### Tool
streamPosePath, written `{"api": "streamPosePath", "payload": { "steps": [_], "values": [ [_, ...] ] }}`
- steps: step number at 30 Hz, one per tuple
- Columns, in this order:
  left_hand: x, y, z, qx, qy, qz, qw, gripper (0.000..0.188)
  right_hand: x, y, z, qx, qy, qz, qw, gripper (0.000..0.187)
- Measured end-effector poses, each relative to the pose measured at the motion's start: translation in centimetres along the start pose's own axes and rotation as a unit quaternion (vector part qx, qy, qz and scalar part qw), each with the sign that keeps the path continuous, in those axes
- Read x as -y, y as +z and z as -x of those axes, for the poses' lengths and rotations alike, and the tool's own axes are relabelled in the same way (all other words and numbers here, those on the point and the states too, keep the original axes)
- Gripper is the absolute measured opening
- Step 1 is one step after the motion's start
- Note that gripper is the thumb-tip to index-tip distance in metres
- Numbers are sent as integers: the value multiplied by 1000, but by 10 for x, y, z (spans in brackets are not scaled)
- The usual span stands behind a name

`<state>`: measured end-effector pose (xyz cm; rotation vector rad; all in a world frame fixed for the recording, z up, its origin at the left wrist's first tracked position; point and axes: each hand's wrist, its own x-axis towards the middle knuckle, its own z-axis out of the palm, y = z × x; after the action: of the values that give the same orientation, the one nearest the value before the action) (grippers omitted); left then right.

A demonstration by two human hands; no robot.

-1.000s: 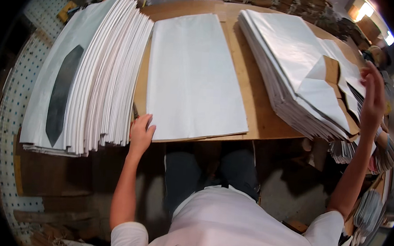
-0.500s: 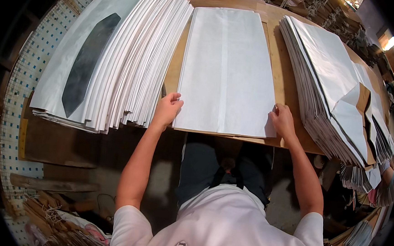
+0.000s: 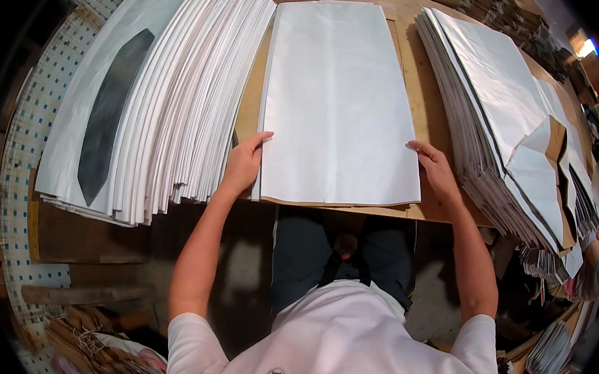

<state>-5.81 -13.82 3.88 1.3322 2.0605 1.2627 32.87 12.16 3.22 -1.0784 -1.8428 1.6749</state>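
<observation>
As white paper (image 3: 336, 106) lies between them | left hand (image 3: 245, 161) — pinches left edge | right hand (image 3: 439, 172) — pinches right edge

Flat white paper sack (image 3: 336, 106) lying lengthwise on wooden table (image 3: 417, 91), brown layer showing along near edge. Left hand (image 3: 246, 159) at its left edge, right hand (image 3: 438, 170) at its right, fingertips of both touching the paper. To left, tall leaning stack of white paper (image 3: 180, 109), dark pointed-ended strip (image 3: 113, 115) on top. To right, second white stack (image 3: 495, 69), brown-lined flap (image 3: 541, 152) folded open near its front.
</observation>
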Motion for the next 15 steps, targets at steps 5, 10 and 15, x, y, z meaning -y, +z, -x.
{"api": "streamPosePath", "payload": {
  "steps": [5, 10, 15],
  "values": [
    [6, 2, -6, -42, 157, -202, 966, 27, -9, -5, -1, -81, -277, 351, 891, 44],
    [7, -6, -11, -14, 190, -215, 958, 21, -18, -17, -19, -35, -378, 347, 858, 37],
    [16, -5, -16, -43, 97, -96, 990, 13, -22, -13, -23, -69, -187, 221, 955, 18]
  ]
}}
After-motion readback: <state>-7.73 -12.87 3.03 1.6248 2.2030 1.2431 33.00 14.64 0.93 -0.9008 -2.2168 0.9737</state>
